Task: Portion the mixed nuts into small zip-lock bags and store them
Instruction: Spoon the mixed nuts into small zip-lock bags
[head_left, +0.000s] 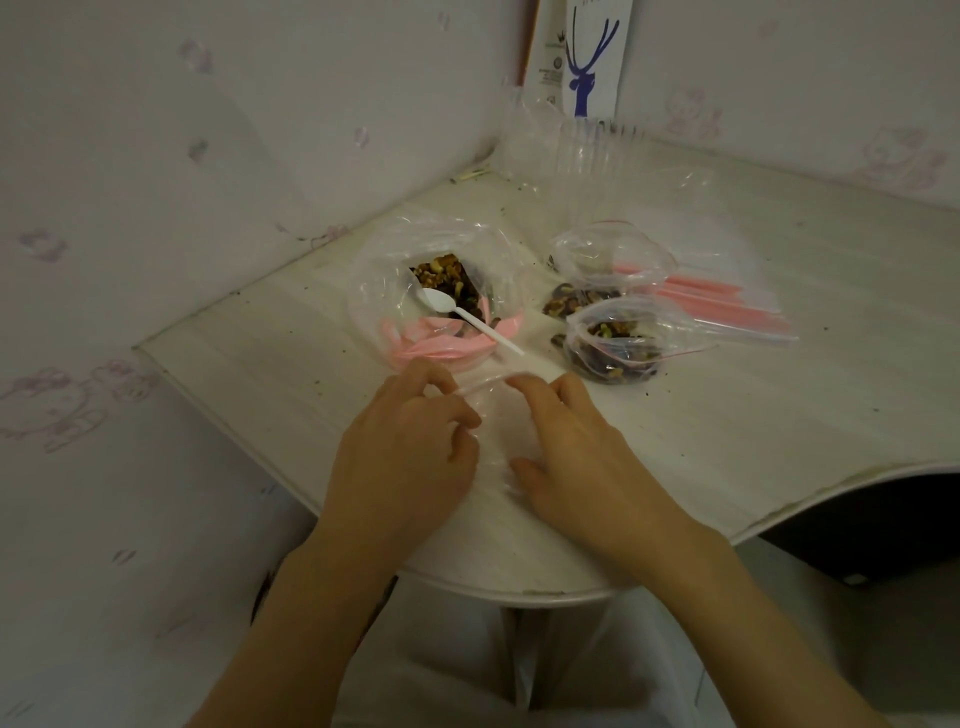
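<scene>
Your left grip (410, 441) and right grip (576, 447) each pinch the empty bag (493, 421) by its mouth at 6 o'clock on the bench (727, 415); tug too hard and it could slip, knock the spoon (467, 317) at 12 and spill nuts (441, 275) from the big bag (384, 270).

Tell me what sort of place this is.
Probably a room in a home, maybe a bedroom corner: cartoon-print wallpaper, a small white desk set against the walls, and a deer-print package standing in the corner.
</scene>
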